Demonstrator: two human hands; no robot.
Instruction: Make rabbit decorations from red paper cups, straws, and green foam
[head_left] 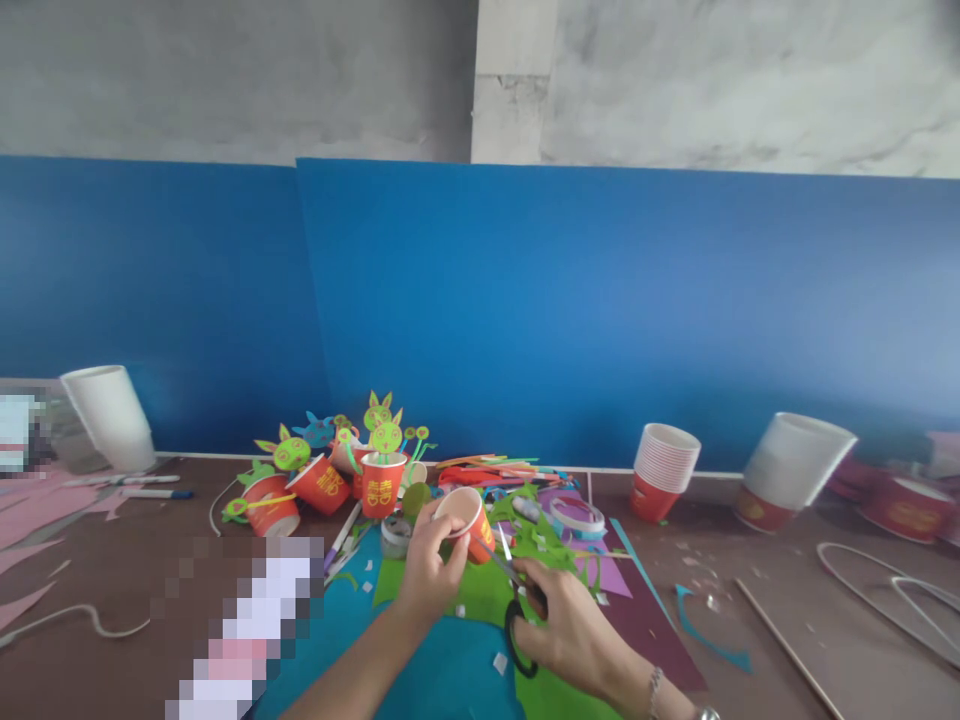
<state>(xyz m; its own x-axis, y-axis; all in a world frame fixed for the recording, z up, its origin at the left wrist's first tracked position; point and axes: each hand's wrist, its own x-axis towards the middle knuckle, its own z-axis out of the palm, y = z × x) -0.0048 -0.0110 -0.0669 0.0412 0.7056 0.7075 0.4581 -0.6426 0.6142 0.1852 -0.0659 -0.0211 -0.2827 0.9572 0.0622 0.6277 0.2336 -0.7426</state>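
1. Grasping a red paper cup point(480, 538) by rim and wall with the left hand point(430, 560), mouth tilted leftward, above green paper point(484, 595) and blue paper point(442, 670).
2. Gripping scissors point(505, 545) by black handles in the right hand point(570, 622), blades parted at the cup's right side; cannot tell whether touching it.
3. Far left: decorated cups point(383, 485) with animal-face cutouts.
4. Far right: nested cup stack point(666, 470).
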